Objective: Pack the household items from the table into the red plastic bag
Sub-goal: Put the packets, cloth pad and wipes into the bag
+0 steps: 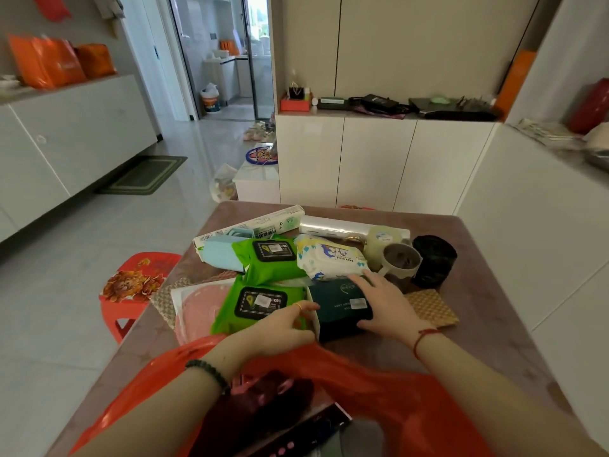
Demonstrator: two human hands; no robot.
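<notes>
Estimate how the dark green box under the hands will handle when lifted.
Dark green box: crisp straight edges suggest stiff card, so it likely keeps its shape. The white edge at its left end, by the left hand, may be an inner tray that could slide out. The smooth top under the right hand looks possibly slippery.

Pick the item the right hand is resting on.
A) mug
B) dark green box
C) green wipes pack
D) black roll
B: the right hand lies with its fingers stretched across the top of the dark green box, clear of the other three items.
</notes>
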